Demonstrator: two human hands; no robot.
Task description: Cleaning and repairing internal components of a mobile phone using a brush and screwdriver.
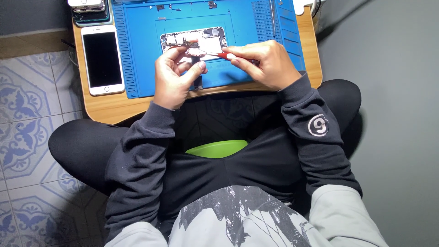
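My left hand pinches a small round metal part between thumb and fingers, above the blue work mat. My right hand grips a red-handled tool whose tip touches that part. Just behind both hands lies an opened phone body with its inner parts showing. Part of the phone body is hidden by my fingers.
A white phone with a dark screen lies on the wooden table left of the mat. More phones are stacked at the far left corner. A green bowl rests in my lap. Tiled floor lies to the left.
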